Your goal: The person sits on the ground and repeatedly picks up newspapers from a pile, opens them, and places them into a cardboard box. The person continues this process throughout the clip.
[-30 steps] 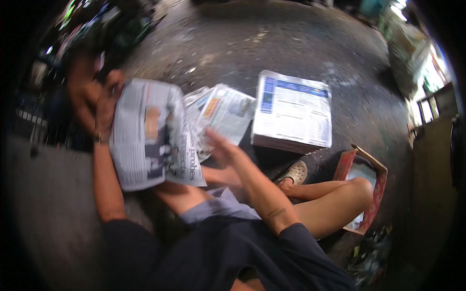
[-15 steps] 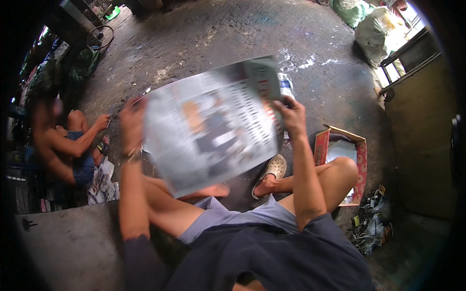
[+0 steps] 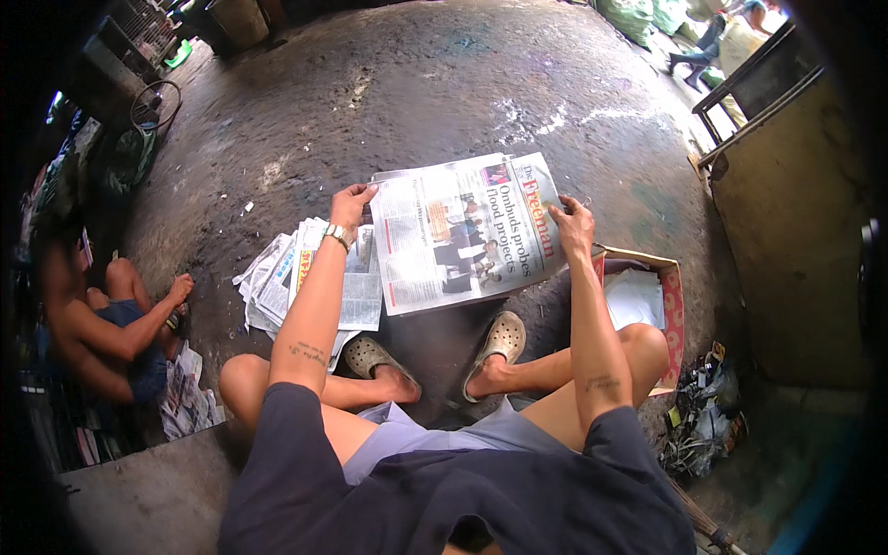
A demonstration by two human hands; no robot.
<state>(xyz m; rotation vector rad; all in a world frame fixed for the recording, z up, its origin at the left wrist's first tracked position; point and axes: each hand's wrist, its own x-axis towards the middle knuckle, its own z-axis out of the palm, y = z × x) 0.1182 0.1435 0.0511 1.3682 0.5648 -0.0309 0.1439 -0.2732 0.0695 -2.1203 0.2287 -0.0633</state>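
A newspaper (image 3: 416, 242) with a printed front page and a colour photo is spread flat between my hands, out in front of my shins. My left hand (image 3: 350, 207), a watch on its wrist, pinches the paper's upper left edge. At the opposite edge, my right hand (image 3: 573, 224) grips the sheet with thumb and fingers. Beneath my left forearm lies a loose pile of newspapers (image 3: 268, 283) on the ground, partly covered by the arm. My feet, in beige clogs (image 3: 501, 340), rest below the held paper.
Right of my knee stands an open cardboard box (image 3: 673, 305) with white paper inside. Crumpled plastic waste (image 3: 708, 416) lies behind it. Another person (image 3: 116, 333) sits at the left beside newspapers (image 3: 188, 393). Farther off are a wheel rim (image 3: 155, 104) and sacks (image 3: 629, 18).
The newspaper, blurred and raised closer before, is now lower, farther forward and steady. My left hand has moved right with it. The newspaper pile has come into sight.
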